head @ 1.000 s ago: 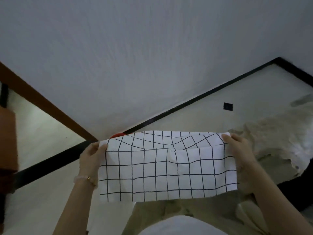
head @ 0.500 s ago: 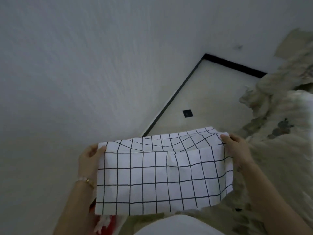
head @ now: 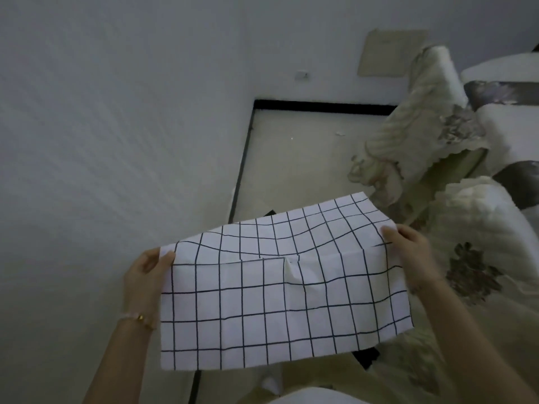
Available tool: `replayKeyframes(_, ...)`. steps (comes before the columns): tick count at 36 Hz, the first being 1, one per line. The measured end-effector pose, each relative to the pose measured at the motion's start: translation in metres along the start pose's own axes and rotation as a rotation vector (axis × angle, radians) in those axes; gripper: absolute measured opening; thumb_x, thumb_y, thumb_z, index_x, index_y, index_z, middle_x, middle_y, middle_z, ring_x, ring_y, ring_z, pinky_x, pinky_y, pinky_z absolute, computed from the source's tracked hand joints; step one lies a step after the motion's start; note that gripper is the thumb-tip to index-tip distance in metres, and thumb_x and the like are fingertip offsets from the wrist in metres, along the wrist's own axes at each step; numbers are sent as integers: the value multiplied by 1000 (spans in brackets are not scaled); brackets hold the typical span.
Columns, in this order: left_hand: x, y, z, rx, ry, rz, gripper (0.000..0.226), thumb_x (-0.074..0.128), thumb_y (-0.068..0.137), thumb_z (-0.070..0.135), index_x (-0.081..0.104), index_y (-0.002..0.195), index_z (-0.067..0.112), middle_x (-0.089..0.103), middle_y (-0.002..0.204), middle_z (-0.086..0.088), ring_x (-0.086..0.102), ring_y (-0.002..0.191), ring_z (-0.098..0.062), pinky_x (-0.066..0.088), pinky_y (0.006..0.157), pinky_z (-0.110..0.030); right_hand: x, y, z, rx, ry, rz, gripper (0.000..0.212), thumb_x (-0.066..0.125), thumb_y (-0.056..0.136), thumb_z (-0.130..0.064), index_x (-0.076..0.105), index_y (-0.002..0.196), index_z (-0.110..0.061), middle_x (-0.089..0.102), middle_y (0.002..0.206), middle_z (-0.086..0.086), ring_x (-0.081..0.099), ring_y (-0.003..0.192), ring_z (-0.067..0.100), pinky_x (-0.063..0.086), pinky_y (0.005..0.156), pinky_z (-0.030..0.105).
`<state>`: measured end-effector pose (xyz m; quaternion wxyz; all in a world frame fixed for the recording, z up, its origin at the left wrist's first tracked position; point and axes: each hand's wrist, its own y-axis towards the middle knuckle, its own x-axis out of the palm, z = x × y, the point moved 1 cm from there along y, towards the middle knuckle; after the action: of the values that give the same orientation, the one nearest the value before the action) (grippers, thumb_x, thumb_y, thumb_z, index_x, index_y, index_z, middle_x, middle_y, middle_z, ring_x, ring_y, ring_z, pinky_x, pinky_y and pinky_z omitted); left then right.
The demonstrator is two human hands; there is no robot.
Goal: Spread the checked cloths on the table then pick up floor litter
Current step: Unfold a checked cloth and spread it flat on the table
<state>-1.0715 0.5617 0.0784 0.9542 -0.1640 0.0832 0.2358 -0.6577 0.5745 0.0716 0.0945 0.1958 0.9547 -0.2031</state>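
Both grips, left hand [head: 145,275] and right hand [head: 408,249], pinch checked cloth [head: 280,301] between them.

White checked cloth [head: 280,290] w/ black grid, folded double, held stretched flat in mid-air

Big white wall [head: 116,118] on the left. Pale floor [head: 297,158] with a black edge strip [head: 320,106]. Soft cream flowered cover [head: 478,252] on the right.
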Motion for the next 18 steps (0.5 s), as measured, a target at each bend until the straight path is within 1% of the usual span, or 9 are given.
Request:
replayKeyframes(3, 35, 45, 10, -14, 31, -31, 14, 61, 87, 11, 63, 101, 9, 64, 87, 2, 58, 82, -18, 50, 73, -31, 8, 39, -3, 32, -4, 27, 27, 60, 86, -24, 62, 88, 3, 55, 85, 31, 51, 81, 23, 42, 75, 38)
replayKeyframes(5, 60, 71, 22, -27, 32, -51, 15, 61, 87, 11, 63, 102, 8, 64, 86, 1, 58, 82, -18, 49, 70, -29, 13, 65, -13, 43, 11, 43, 26, 60, 87, -22, 63, 90, 4, 56, 83, 30, 51, 81, 23, 42, 75, 38)
replayKeyframes(6, 72, 85, 28, -30, 33, -60, 15, 61, 87, 11, 62, 102, 8, 63, 87, 1, 58, 81, -17, 49, 68, -28, 15, 79, -18, 53, 17, 57, 24, 59, 88, -21, 64, 89, 2, 59, 86, 30, 53, 82, 24, 44, 75, 38)
replayKeyframes(9, 110, 125, 57, -16, 46, -111, 7, 61, 87, 12, 63, 93, 12, 64, 88, 0, 59, 81, -19, 48, 69, -28, 19, 119, -44, 63, 35, 84, 15, 57, 90, -18, 68, 87, -8, 65, 89, 17, 56, 85, 25, 46, 76, 35)
replayKeyframes(11, 137, 154, 81, 13, 55, -136, 6, 61, 87, 11, 64, 87, 16, 65, 89, -3, 58, 80, -18, 47, 69, -27, 19, 146, -64, 51, 43, 110, 15, 57, 90, -20, 68, 88, -10, 66, 93, 13, 57, 87, 25, 47, 78, 35)
replayKeyframes(13, 164, 182, 105, 46, 68, -158, 7, 60, 88, 10, 63, 93, 12, 64, 93, -8, 58, 81, -18, 48, 69, -28, 17, 171, -86, 22, 38, 132, 17, 57, 90, -22, 69, 90, -10, 68, 95, 12, 58, 88, 24, 48, 80, 38)
replayKeyframes(15, 189, 208, 127, 77, 71, -177, 18, 60, 88, 11, 62, 105, 7, 63, 98, -9, 58, 86, -20, 48, 73, -31, 15, 191, -107, -2, 41, 155, 18, 56, 90, -23, 69, 93, -11, 68, 96, 10, 58, 89, 23, 48, 79, 38)
replayKeyframes(16, 201, 221, 137, 88, 69, -187, 21, 60, 88, 12, 62, 108, 7, 63, 99, -8, 58, 89, -21, 48, 76, -34, 13, 200, -116, -11, 50, 169, 18, 56, 90, -23, 69, 95, -12, 68, 97, 10, 59, 90, 23, 49, 80, 40)
replayKeyframes(18, 224, 247, 153, 95, 80, -208, 20, 61, 88, 15, 62, 107, 11, 63, 99, -5, 57, 91, -21, 47, 82, -37, 11, 217, -134, -34, 63, 188, 17, 56, 90, -23, 69, 94, -12, 67, 95, 13, 59, 88, 23, 49, 80, 41)
